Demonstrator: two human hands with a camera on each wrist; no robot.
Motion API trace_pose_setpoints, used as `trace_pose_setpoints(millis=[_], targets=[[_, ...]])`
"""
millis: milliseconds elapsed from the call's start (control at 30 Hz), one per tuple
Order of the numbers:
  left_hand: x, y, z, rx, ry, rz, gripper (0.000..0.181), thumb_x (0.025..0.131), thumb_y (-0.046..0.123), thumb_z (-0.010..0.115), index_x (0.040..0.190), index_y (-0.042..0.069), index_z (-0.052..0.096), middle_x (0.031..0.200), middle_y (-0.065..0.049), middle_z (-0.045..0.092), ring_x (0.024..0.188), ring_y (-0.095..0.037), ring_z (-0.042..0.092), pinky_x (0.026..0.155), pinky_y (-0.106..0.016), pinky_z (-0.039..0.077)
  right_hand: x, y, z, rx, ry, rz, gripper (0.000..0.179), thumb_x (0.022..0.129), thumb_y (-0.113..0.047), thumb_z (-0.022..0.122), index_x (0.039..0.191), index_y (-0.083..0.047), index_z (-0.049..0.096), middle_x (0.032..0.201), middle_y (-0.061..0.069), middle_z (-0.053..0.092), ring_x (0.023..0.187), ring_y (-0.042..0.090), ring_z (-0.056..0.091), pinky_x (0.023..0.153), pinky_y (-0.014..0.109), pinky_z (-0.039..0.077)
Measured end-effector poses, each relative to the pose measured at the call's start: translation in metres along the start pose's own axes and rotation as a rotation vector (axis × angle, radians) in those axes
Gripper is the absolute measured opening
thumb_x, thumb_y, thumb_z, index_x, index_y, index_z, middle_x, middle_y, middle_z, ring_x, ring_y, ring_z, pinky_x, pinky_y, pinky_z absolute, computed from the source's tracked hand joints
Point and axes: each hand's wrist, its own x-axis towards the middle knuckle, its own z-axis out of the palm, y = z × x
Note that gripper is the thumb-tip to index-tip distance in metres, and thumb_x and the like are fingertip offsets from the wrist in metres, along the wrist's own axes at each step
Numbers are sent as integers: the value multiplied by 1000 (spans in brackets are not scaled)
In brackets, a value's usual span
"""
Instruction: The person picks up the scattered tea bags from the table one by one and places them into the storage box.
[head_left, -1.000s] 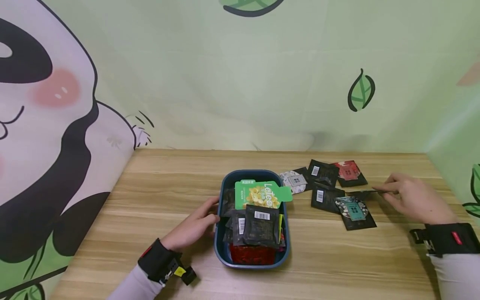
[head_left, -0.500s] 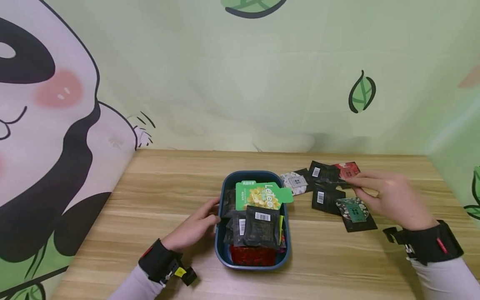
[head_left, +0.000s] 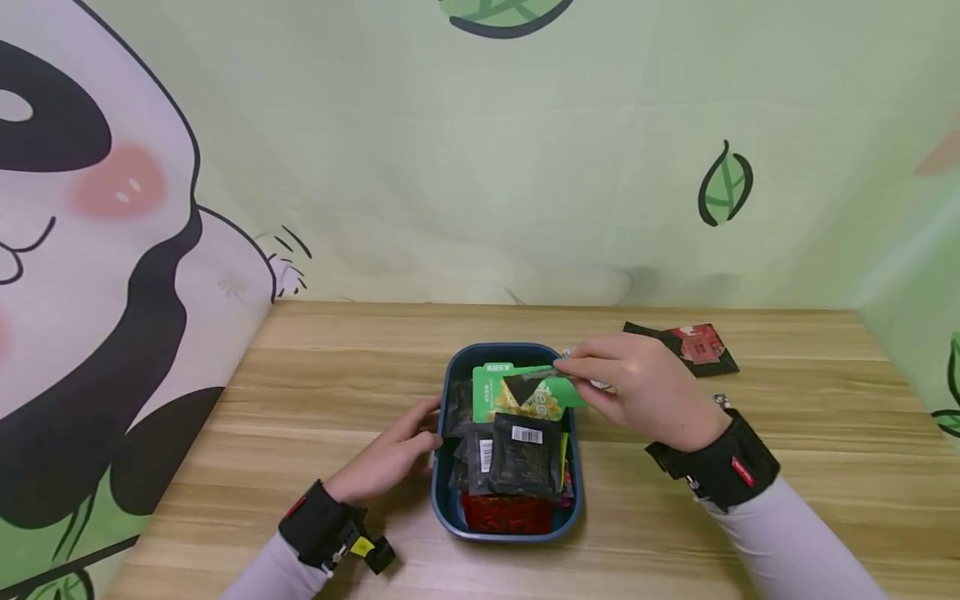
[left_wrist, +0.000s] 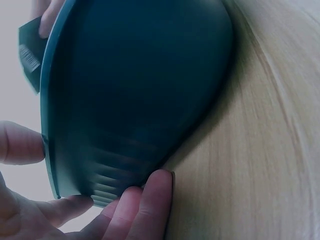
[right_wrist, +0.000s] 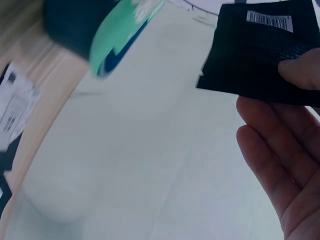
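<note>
The left hand (head_left: 386, 458), fingers loosely extended, touches the left wall of the blue bin (head_left: 448, 507). Above the bin's far half, over a green packet (head_left: 542, 407), a black barcoded sachet (head_left: 521, 387) juts left from the right hand (head_left: 648, 390), pinched between thumb and fingers.

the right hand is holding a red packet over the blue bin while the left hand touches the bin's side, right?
Not quite: the packet in the right hand is black, not red, as the right wrist view shows. The rest is correct: it is over the blue bin, whose side the left hand touches.
</note>
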Motion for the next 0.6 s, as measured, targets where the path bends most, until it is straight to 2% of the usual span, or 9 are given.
trace_pose_setpoints(millis=[100,200,267,367,600], targets=[[1,0,1,1,3,-4,61,98,17,45,157,17,31,150,-17,40,124,-33,49,88,-45,53,2,-7,5,34,-113,47,59,81,-38,76,132,-10,66,129,4,64,113,18,61,89,39,52],[1,0,2,-1,-2,-4,62,97,17,45,157,16,30,151,-18,40,125,-33,49,89,-45,52,-3,-10,5,65,-247,124,94,76,-60,73,153,-16,44,154,4,43,137,22,43,105,48,41],[1,0,2,0,-4,0,62,97,17,45,157,15,29,151,-19,39,126,-33,48,89,-45,52,-11,-9,4,81,-299,171,104,74,-65,71,159,-20,32,160,3,32,144,23,33,110,50,35],[1,0,2,-4,-8,2,63,97,17,46,157,15,29,151,-19,39,126,-33,49,89,-45,52,-25,-3,-2,70,-312,219,106,75,-66,70,161,-22,27,162,3,28,146,24,29,112,51,31],[0,-1,0,1,4,-7,61,98,17,45,157,18,30,150,-17,40,125,-33,49,89,-45,52,-68,17,-19,19,-314,331,92,80,-62,67,155,-15,40,160,7,32,143,27,33,109,54,33]])
